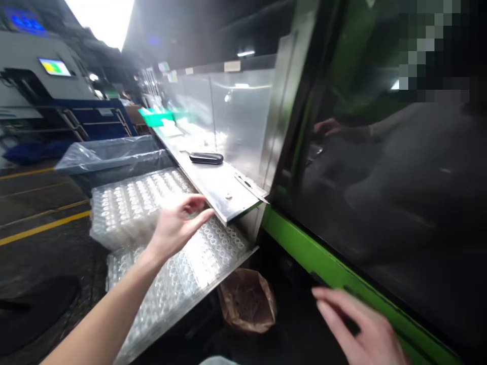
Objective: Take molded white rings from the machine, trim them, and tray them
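**left grip** (177, 229): 8 o'clock, open, empty. Fingers half-curled, fingertips (207, 215) just beside the front corner of the steel shelf, contact not clear. Left forearm (102, 314) rising from 7 o'clock, wrist bent, palm angled toward 1 o'clock.

**right grip** (359, 324): 4 o'clock, open, empty. Fingers spread, low over the green machine rail (335, 276), just beside it, contact not clear.

**clear blister trays** (139, 205): stacked at 9 o'clock, with more at 7 o'clock on a sloped steel chute (224, 271). Rows of round cavities facing up. Left grip directly above them, not visibly holding any. Slope probably keeps the trays within easy reach of the left grip.

**steel shelf** (224, 195): centre to 11 o'clock, running along a steel panel (241, 114). Black zip case (206, 158) lying on top, apart from both grips; probably parked there out of the working area.

**nearby**: plastic-lined bin (110, 154) at 9 to 10 o'clock, beside the trays. Brown paper bag (247, 304) at 6 o'clock, below the chute, probably placed to catch waste. Green tray (155, 117) at 10 o'clock, at the far end of the shelf. Dark machine window (384, 187) at 3 o'clock, showing a reflected hand.
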The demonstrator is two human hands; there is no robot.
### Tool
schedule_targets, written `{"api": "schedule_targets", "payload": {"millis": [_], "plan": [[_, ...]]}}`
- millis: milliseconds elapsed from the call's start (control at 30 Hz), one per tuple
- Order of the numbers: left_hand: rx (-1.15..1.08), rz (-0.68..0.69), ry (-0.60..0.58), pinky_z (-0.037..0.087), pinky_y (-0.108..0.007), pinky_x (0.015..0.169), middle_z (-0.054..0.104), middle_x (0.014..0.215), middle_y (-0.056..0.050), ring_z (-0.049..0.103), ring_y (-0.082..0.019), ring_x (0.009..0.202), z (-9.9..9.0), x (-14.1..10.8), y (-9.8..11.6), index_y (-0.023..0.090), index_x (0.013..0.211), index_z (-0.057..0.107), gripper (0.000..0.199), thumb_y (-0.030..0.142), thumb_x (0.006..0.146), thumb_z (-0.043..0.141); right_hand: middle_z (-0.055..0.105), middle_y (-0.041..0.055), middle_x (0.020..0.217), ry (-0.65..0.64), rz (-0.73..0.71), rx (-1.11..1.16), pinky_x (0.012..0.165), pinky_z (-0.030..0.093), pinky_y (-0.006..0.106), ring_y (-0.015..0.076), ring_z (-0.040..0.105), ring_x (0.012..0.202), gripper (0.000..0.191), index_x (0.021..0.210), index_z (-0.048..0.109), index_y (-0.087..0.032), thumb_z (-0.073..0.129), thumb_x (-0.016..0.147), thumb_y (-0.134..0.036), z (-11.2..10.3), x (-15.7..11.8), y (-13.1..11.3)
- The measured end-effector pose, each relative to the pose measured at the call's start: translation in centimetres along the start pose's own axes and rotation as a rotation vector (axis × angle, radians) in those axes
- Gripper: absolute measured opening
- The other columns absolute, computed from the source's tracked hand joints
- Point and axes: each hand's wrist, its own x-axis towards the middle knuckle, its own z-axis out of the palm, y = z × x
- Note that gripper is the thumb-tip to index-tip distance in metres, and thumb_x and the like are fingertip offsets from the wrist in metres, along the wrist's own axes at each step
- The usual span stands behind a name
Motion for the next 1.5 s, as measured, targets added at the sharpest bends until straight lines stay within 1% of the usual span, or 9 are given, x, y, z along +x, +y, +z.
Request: {"api": "schedule_targets", "payload": {"millis": [133, 233, 333, 500, 767, 933, 1200, 1367, 1500], "plan": [[0.1, 0.144, -0.253, 0.05, -0.043, 0.085, 0.063, 0.112, -0.01, 0.061, -0.029, 0.102, 2.0, 6.3, -1.7, 0.018, 0.13, 0.066, 0.059, 0.059, 0.088, 0.074, 0.072, 0.0064, 0.115, 0.037, -0.312, -0.372, 0.09, 0.057, 0.037, 0.0233, 0.072, 0.101, 0.026, 0.117, 0.069, -0.021, 0.046, 0.105, -0.024, 3.7, 13.3, -9.7], [0.181, 0.248, -0.301, 0.046, -0.045, 0.085, 0.06, 0.107, -0.009, 0.058, -0.03, 0.102, 2.8, 8.1, -1.5, 0.019, 0.123, 0.07, 0.047, 0.053, 0.091, 0.074, 0.071, 0.0073, 0.102, -0.105, -0.144, -0.812, 0.072, 0.051, 0.038, 0.0273, 0.072, 0.086, 0.027, 0.098, 0.067, -0.018, 0.041, 0.105, -0.019, 6.3, 19.9, -13.6], [0.153, 0.305, -0.383, 0.043, -0.044, 0.081, 0.061, 0.099, -0.007, 0.057, -0.028, 0.097, 2.9, 8.7, -1.8, 0.023, 0.11, 0.077, 0.031, 0.049, 0.093, 0.074, 0.07, 0.0085, 0.1, -0.223, -0.024, -1.0, 0.065, 0.045, 0.037, 0.0293, 0.072, 0.084, 0.029, 0.098, 0.066, -0.017, 0.038, 0.105, -0.02, 8.1, 22.2, -14.3], [0.027, 0.417, -0.34, 0.04, -0.042, 0.081, 0.067, 0.1, -0.005, 0.059, -0.025, 0.093, 3.3, 8.9, -3.1, 0.024, 0.106, 0.078, 0.023, 0.042, 0.093, 0.076, 0.068, 0.0108, 0.105, -0.24, 0.064, -1.045, 0.064, 0.039, 0.033, 0.0281, 0.071, 0.088, 0.028, 0.1, 0.067, -0.015, 0.04, 0.103, -0.017, 8.6, 22.3, -14.2], [-0.414, 0.641, -0.033, 0.051, -0.035, 0.074, 0.075, 0.09, -0.005, 0.065, -0.019, 0.078, 3.7, 7.1, -4.1, 0.014, 0.107, 0.074, 0.023, 0.022, 0.087, 0.082, 0.066, 0.0047, 0.074, -0.184, 0.196, -0.597, 0.061, 0.035, 0.028, 0.0159, 0.058, 0.068, 0.014, 0.077, 0.067, -0.017, 0.054, 0.08, -0.012, 6.8, 22.5, -13.3], [-0.697, 0.492, -0.102, 0.055, -0.034, 0.076, 0.075, 0.095, -0.006, 0.067, -0.02, 0.084, 2.4, 5.3, -3.2, 0.017, 0.112, 0.076, 0.037, 0.009, 0.078, 0.087, 0.06, -0.0004, 0.069, -0.09, 0.329, -0.176, 0.052, 0.034, 0.025, 0.0122, 0.049, 0.059, 0.005, 0.076, 0.063, -0.018, 0.059, 0.076, -0.022, 5.3, 18.2, -12.8], [-0.812, 0.616, -0.287, 0.055, -0.031, 0.069, 0.074, 0.085, -0.007, 0.067, -0.02, 0.077, 1.3, 3.6, -1.7, 0.015, 0.112, 0.075, 0.036, 0.008, 0.078, 0.084, 0.042, -0.0045, 0.055, -0.267, 0.424, 0.951, 0.042, 0.017, 0.02, 0.0049, 0.027, 0.045, 0.021, 0.066, 0.042, -0.019, 0.063, 0.065, -0.021, 7.2, 10.5, -13.2], [-0.749, 0.634, -0.456, 0.053, -0.031, 0.064, 0.073, 0.082, -0.004, 0.065, -0.019, 0.071, 1.4, 2.6, -1.6, 0.02, 0.113, 0.075, 0.035, 0.009, 0.079, 0.08, 0.039, -0.0092, 0.05, -0.321, 0.403, 1.007, 0.04, 0.018, 0.018, 0.0041, 0.023, 0.04, 0.029, 0.085, 0.058, -0.016, 0.064, 0.097, -0.042, 9.3, 9.3, -13.0], [-0.766, 0.584, -0.538, 0.051, -0.028, 0.061, 0.071, 0.081, -0.002, 0.061, -0.016, 0.07, 1.0, 2.0, -1.8, 0.021, 0.113, 0.075, 0.038, 0.006, 0.079, 0.079, 0.041, -0.007, 0.054, -0.321, 0.38, 0.887, 0.043, 0.022, 0.017, 0.0038, 0.028, 0.046, 0.038, 0.088, 0.064, -0.012, 0.067, 0.098, -0.048, 9.9, 8.4, -13.2]]}}
